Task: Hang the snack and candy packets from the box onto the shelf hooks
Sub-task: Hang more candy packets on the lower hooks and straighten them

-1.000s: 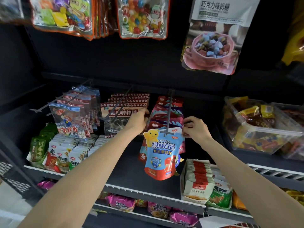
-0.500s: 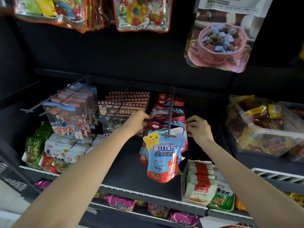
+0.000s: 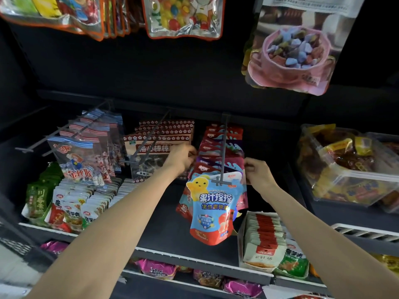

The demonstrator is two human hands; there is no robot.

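A row of red and purple gummy packets (image 3: pixel 220 152) hangs on the middle shelf hook (image 3: pixel 223 152). At the hook's front end hangs a blue and red packet with a yellow figure (image 3: pixel 212 208). My left hand (image 3: pixel 180 158) grips the left edge of the packets behind the front one. My right hand (image 3: pixel 257 171) pinches their right edge. The box named in the task is not in view.
Striped packets (image 3: pixel 77 160) and lollipop packets (image 3: pixel 159 147) hang on hooks to the left. Trays of small sachets (image 3: pixel 71 203) (image 3: pixel 265 238) sit on the shelf. A clear bin of snacks (image 3: pixel 349 167) stands at right. Larger bags (image 3: pixel 291 48) hang above.
Both hands have slid back along the hook with the packets. The blue front packet stays at the hook's end.
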